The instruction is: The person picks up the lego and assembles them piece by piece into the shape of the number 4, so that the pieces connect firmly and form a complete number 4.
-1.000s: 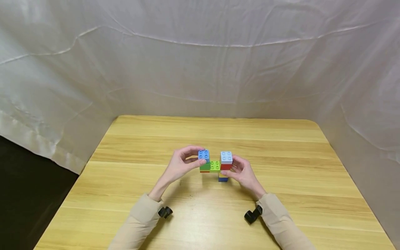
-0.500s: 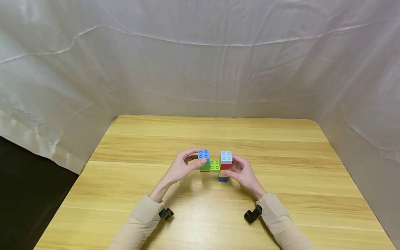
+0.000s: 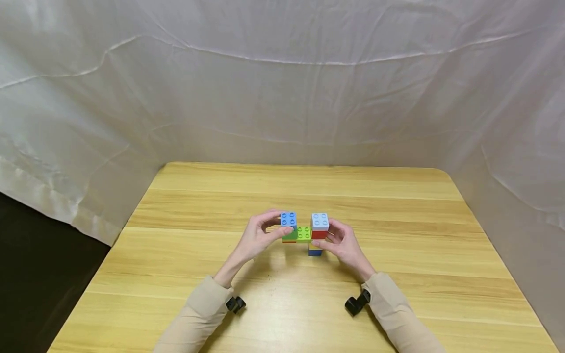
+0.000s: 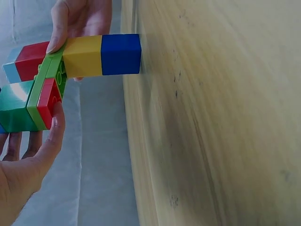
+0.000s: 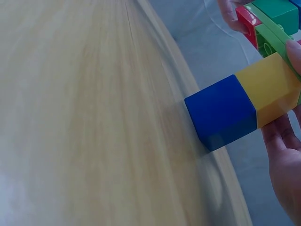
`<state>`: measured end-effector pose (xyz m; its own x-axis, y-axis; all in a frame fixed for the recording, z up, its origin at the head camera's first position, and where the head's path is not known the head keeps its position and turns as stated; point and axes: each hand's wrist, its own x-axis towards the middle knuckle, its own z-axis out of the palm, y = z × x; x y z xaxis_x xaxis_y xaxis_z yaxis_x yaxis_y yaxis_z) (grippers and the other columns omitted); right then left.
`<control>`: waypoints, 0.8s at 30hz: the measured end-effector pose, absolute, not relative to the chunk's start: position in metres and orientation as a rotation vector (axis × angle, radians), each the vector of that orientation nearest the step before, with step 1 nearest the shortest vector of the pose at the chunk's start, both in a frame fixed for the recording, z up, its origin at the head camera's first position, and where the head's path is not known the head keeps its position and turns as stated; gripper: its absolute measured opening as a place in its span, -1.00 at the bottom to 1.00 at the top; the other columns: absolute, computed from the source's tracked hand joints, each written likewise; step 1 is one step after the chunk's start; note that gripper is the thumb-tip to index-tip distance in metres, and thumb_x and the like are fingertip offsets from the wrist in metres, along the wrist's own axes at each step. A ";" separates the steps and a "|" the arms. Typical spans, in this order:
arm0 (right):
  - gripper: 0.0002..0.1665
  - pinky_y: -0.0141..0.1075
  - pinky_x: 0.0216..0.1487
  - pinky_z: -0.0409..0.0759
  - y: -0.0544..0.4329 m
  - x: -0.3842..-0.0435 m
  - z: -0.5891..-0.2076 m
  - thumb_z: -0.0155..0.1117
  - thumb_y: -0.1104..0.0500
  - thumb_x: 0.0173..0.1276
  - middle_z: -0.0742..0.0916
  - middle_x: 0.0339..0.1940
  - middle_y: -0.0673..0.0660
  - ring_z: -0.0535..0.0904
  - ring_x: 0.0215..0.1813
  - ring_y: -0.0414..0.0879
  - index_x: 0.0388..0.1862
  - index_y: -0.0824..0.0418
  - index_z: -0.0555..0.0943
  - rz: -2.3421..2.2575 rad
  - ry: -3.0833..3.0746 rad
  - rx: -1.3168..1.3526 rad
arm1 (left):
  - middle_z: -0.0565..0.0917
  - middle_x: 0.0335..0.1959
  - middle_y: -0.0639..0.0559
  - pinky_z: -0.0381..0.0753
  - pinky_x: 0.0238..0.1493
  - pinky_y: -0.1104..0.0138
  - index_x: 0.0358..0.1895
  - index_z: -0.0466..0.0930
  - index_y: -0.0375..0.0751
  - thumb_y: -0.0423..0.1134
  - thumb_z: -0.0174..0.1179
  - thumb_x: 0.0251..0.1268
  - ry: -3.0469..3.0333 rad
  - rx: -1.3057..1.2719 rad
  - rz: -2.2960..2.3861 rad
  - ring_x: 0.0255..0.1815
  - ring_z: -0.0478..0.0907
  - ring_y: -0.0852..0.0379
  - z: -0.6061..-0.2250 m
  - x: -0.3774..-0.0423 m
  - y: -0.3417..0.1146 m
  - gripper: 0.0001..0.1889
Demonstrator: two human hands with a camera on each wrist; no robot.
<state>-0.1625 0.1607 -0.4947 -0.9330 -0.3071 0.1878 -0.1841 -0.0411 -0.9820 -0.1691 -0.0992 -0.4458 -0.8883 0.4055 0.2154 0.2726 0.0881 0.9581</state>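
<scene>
Both hands hold one structure of toy building bricks. A lime plate spans its middle. On its left end sit a green brick and a blue brick, with a small red piece underneath. My left hand grips this end, thumb in front, one finger at the red piece. The right end carries a red brick topped by a pale blue one; my right hand pinches there. Below, a yellow brick and a dark blue brick form a leg down at the tabletop.
A wooden table lies under the hands, its far edge meeting a pale hanging cloth. Beige sleeves cover both forearms, and a black camera mount sits at the left wrist and the right wrist.
The left hand's upper finger has slipped lower behind the blue brick, and its thumb and forearm have shifted slightly. The right hand and the structure stay nearly still.
</scene>
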 end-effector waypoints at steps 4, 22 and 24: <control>-0.30 -0.47 0.26 0.61 0.160 -0.163 -0.495 0.47 0.46 0.13 0.70 0.07 -0.18 0.63 0.15 -0.32 0.27 0.52 0.44 -2.158 2.094 -0.545 | 0.67 0.09 -0.21 0.70 0.16 0.31 0.18 0.63 -0.28 -0.30 0.34 0.32 2.267 0.726 1.932 0.11 0.64 -0.01 -0.446 -0.169 -0.098 -0.62; -0.37 -0.32 0.30 0.63 0.161 -0.162 -0.495 0.47 0.45 0.14 0.70 0.08 -0.15 0.63 0.14 -0.29 0.22 0.28 0.54 -2.181 2.071 -0.583 | 0.63 0.08 -0.23 0.77 0.03 0.31 0.17 0.62 -0.31 -0.34 0.33 0.32 2.218 0.691 1.940 0.10 0.60 -0.04 -0.445 -0.167 -0.097 -0.63; -0.37 -0.31 0.30 0.63 0.161 -0.162 -0.495 0.46 0.45 0.15 0.69 0.08 -0.15 0.63 0.15 -0.29 0.23 0.26 0.55 -2.181 2.067 -0.586 | 0.62 0.08 -0.25 0.78 0.02 0.30 0.16 0.61 -0.33 -0.35 0.33 0.32 2.203 0.684 1.948 0.10 0.59 -0.11 -0.445 -0.166 -0.096 -0.63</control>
